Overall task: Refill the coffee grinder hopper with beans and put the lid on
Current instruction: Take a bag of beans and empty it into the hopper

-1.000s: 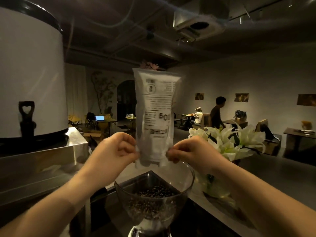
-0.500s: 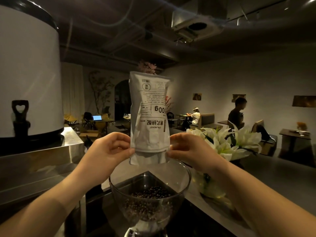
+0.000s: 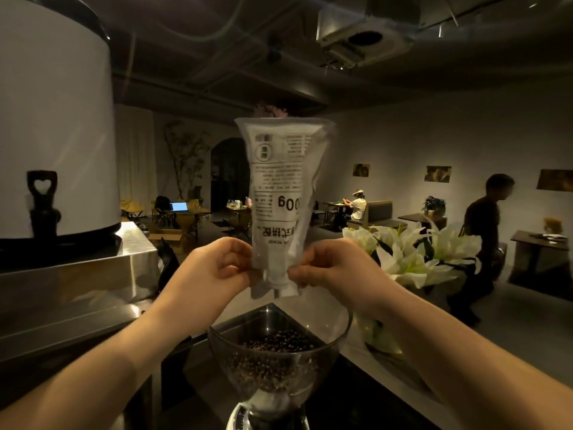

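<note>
A white coffee bean bag point(image 3: 280, 193) hangs upside down, its mouth pointing down over the clear grinder hopper point(image 3: 279, 352). My left hand point(image 3: 214, 268) pinches the bag's lower left edge and my right hand point(image 3: 333, 268) pinches its lower right edge, both just above the hopper rim. Dark beans point(image 3: 276, 346) fill the lower part of the hopper. The bag looks flat and nearly empty. No lid is in view.
A large white urn point(image 3: 52, 119) with a black tap stands on a steel counter point(image 3: 77, 283) to the left. White lilies in a vase point(image 3: 415, 252) sit close on the right. People sit and stand in the dim café behind.
The bag has twisted slightly and its lower end is pinched narrower between my hands. The person in dark clothes at the back has walked to the right.
</note>
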The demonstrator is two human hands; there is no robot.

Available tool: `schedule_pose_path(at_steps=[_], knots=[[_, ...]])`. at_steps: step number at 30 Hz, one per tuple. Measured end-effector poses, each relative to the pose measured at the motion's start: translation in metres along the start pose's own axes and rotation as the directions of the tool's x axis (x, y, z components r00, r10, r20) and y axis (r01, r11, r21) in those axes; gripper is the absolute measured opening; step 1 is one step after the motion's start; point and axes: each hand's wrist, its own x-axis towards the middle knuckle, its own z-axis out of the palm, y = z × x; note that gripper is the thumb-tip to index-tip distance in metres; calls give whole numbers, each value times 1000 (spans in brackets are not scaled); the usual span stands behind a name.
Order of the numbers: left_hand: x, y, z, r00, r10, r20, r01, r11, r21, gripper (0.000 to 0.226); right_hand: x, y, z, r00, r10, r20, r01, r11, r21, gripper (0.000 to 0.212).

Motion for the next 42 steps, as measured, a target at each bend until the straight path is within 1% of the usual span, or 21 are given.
schedule_pose_path(at_steps=[3,7,10,13,16,18,20,22,24,25,27,29,30,31,32,34,35,37,38,40,42], knots=[[3,-2,-10,999,-7,-34,5,999,-33,33,1,0,-10,999,41,-20,-39,997,66,17],[0,-1,-3,1000,24,-3,-24,1000,-6,34,0,0,-6,1000,26,13,-26,1000,-10,12],[2,-3,-10,1000,-28,-14,27,997,-67,32,0,4,-8,997,80,0,-80,995,52,12],[2,-5,-13,999,-37,-32,35,998,-54,30,-2,7,-12,995,100,-10,-100,995,0,14],[2,-6,-15,992,-122,-43,113,979,-172,39,-5,5,-14,987,160,28,-162,980,114,15],[3,-6,-19,986,-166,-26,158,967,-200,44,-6,5,-19,974,210,78,-222,955,197,15],[2,-3,-20,988,-154,6,152,969,-194,44,-7,2,-21,964,243,111,-266,911,314,16],[1,4,-20,1000,-27,9,27,994,-110,44,-5,-4,-21,964,226,138,-265,849,458,3],[0,13,-27,986,166,7,-167,985,34,47,-4,-12,-25,972,218,82,-227,809,542,35],[0,19,-33,965,260,21,-261,959,109,48,-2,-12,-30,978,203,42,-191,800,569,45],[1,33,-41,905,416,90,-424,863,275,51,0,-23,-38,986,167,25,-142,738,660,41],[6,45,-47,830,542,133,-535,707,463,54,2,-34,-44,989,135,61,-139,703,697,27],[10,51,-49,806,579,121,-548,653,524,54,2,-39,-46,988,122,92,-152,710,688,27],[13,56,-48,801,592,92,-539,644,543,50,2,-41,-47,986,96,133,-161,719,677,30],[16,61,-48,804,592,62,-529,663,530,45,1,-45,-47,982,72,172,-169,734,658,33],[21,65,-48,808,589,33,-526,693,492,41,0,-47,-51,984,31,175,-128,806,578,39],[25,64,-49,812,583,22,-521,708,477,36,0,-47,-53,992,6,127,-67,871,487,35],[32,59,-53,845,534,-10,-480,768,423,18,0,-43,-58,997,-79,-9,79,975,207,18],[34,58,-56,867,498,-22,-453,805,383,10,-1,-41,-59,990,-121,-66,127,988,88,31],[32,57,-59,893,449,-21,-421,852,312,13,-3,-42,-59,972,-180,-154,185,983,19,50],[29,58,-58,890,455,-22,-435,862,259,16,-6,-47,-53,951,-275,-141,268,961,-70,59]])
